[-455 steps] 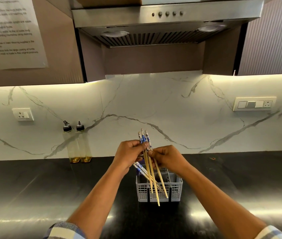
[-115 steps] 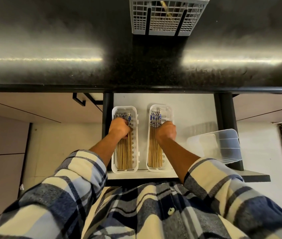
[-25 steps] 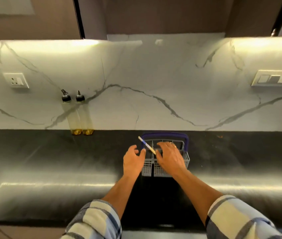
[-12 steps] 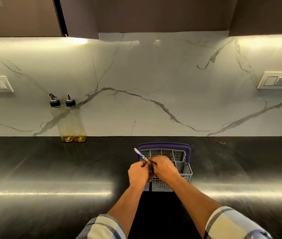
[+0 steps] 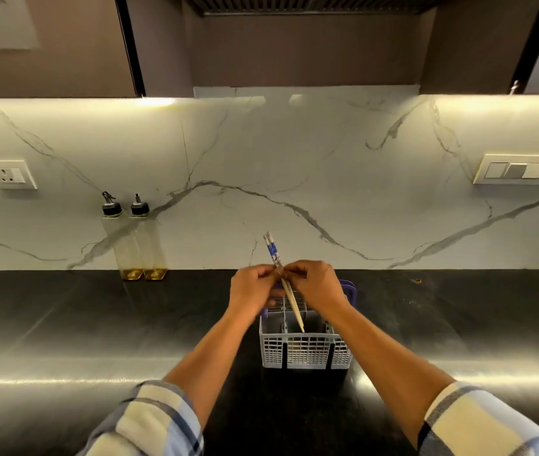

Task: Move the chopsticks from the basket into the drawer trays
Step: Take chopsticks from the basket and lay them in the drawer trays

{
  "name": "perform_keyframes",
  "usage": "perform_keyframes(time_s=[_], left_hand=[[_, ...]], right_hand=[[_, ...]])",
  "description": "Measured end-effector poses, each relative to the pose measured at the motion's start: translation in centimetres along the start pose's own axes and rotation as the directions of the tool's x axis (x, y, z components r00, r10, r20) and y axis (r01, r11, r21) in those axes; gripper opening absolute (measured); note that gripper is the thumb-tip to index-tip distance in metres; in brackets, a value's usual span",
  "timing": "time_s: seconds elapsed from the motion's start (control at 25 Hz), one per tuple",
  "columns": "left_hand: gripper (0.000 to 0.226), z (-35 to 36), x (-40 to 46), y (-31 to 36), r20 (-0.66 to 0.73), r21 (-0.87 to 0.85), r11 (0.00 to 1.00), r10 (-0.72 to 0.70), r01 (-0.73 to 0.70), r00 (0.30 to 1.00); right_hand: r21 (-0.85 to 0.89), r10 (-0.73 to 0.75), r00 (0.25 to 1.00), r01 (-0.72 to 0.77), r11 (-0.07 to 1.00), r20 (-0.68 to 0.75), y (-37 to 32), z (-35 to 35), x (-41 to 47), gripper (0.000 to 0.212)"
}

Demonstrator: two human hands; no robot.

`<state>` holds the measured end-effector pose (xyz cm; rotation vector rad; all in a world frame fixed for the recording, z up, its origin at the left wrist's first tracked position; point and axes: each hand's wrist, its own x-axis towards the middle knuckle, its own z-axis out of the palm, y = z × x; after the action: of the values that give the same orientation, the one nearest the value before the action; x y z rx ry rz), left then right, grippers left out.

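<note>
Two chopsticks [image 5: 289,296] were up in the air, pressed side by side as one pair, and one grey slotted basket [image 5: 306,352] with a purple handle stood on the black tabletop [image 5: 64,324] below them. Two hands met at the pair's middle: the left hand [image 5: 251,289] and the right hand [image 5: 316,286] each had their fingers pinched closed on the shafts, knuckles nearly touching. Two clear oil bottles [image 5: 138,241] stood against the marble backsplash [image 5: 327,166] to the left, touching each other, well apart from the basket. One socket plate [image 5: 11,174] sat on the wall at far left and one switch panel [image 5: 521,169] at far right.

The basket stood near the middle of the tabletop, with bare dark surface on both sides and open strip between it and the wall behind. No other chopsticks could be made out in its compartments.

The pair's long axis ran steeply, tilted a little: the blue-and-white patterned ends pointed up and slightly left, in front of the backsplash, while the pale tapered tips pointed down and slightly right, over the basket's middle compartments near the front wall. Whether the tips touched the basket could not be told.
</note>
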<state>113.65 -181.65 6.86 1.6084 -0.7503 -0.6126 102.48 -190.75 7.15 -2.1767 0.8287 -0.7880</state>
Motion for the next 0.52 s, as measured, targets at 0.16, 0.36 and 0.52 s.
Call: perform_keyframes(time_s=[0.16,0.36,0.52], left_hand=[[0.018,-2.4,-1.2,5.7,0.074,0.072,0.986,0.142,-0.148,0.987],[0.019,-4.5,-3.5,7.2,0.224,0.115,0.984,0.107,-0.136,0.969],[0.018,-4.2,-5.2,5.4,0.289,0.164,0.983,0.032,-0.082,0.957]], right_hand=[[0.065,-0.021,0.998,0.024,0.998,-0.051,-4.4,-3.3,0.1,0.015],[0.227,0.073,0.989,-0.100,0.969,0.126,-6.1,-5.2,-2.1,0.005],[0.277,0.139,0.969,-0.193,0.941,0.204,-4.9,-4.6,-5.0,0.007]])
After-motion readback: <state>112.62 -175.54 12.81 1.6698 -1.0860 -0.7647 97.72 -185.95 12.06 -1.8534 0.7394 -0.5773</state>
